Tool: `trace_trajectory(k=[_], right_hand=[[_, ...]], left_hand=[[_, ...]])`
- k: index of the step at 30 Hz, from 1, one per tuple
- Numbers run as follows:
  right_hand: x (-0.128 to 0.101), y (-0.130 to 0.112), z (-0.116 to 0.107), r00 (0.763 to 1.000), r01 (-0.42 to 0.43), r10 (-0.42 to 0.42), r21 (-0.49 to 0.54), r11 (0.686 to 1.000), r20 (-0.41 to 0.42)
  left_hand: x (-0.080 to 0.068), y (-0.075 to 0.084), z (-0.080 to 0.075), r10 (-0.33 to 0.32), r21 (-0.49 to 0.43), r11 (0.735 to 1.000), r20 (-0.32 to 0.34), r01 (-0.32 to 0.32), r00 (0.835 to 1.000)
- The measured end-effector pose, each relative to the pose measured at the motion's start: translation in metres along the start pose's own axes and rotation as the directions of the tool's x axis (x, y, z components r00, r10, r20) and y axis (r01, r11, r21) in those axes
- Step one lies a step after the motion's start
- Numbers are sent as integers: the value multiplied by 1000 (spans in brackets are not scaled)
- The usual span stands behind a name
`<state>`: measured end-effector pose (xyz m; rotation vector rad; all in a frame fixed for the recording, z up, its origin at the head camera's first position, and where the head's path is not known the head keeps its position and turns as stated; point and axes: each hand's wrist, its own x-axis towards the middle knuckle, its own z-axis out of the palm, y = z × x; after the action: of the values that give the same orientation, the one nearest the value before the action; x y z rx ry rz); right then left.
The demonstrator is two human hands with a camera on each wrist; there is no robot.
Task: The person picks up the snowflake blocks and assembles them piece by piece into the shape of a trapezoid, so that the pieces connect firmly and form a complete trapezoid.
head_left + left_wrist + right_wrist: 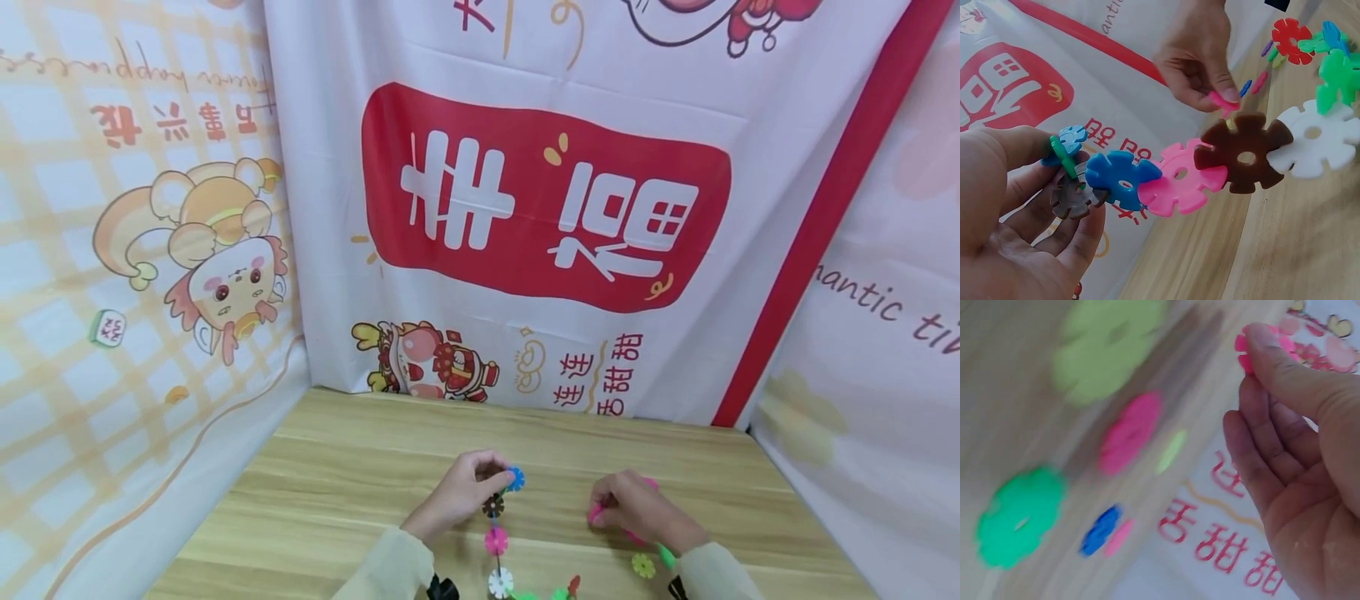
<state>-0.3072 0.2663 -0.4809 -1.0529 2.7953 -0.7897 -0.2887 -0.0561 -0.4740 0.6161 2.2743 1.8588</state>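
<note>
While tiny from the head: left hand (pixel 1016 206) grip on linked chain (pixel 1210 162), right hand (pixel 1200 53) pinching pink disc (pixel 1224 101).

My light wooden table (pixel 360 483), hemmed by printed cloths, carries loose snowflake discs near its front edge: a yellow-green disc (pixel 642 565), a green one (pixel 1019 515), perhaps others, blurred

Both arms wear loose, pale cream long sleeves (pixel 390 567) — soft fabric gathered at the cuffs. A small black strap or device edge (pixel 442 588) shows at each wrist; both hands (pixel 461 492) are bare — no rings visible.
</note>
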Motion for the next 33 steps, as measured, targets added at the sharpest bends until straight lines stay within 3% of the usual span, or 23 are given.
trace_trajectory(k=[4,15,33], right_hand=[[13,-18,1,996,68,-66,29,997,-63],[42,-54,1,986,120,-102,146,982,-130],[57,-77,19,927,255,-244,2,967,-285]], left_hand=[[-1,-2,-1,-9,7,1000,-5,9,1000],[-2,-6,-1,-25,21,999,-33,25,999],[0,-11,-3,-17,19,1000,-32,18,999]])
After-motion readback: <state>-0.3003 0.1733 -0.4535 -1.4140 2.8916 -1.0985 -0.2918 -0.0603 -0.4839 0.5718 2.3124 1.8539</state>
